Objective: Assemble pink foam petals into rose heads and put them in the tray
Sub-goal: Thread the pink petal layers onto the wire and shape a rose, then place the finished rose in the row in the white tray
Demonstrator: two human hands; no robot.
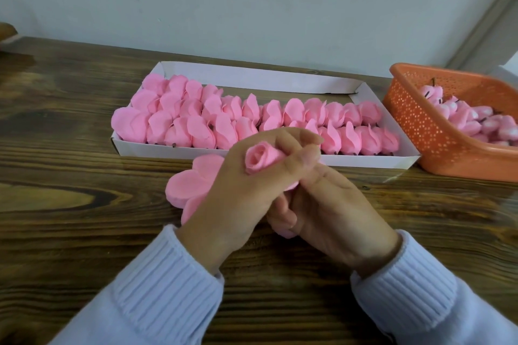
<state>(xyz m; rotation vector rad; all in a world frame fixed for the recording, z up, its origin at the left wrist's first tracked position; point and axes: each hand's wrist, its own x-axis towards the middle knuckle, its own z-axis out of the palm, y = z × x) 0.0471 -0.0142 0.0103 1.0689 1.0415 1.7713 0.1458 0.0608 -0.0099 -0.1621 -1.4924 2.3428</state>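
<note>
Just short of the tray: a rosebud held in two hands

Close in front of the white tray (364, 162), the left hand (244, 187) curls its fingers round a rolled pink rosebud (259, 161), whose spiral end faces up. The right hand (333, 204) lies against the left from below, its fingers curled onto pink foam at the bud's base. A flat petal sheet (186, 186) lies on the wooden bench (70, 176) under both hands. Finished rose heads (196, 120) fill the tray in rows. An orange basket (420, 134), just beside the tray on the right, holds more pink buds (462, 117).
</note>
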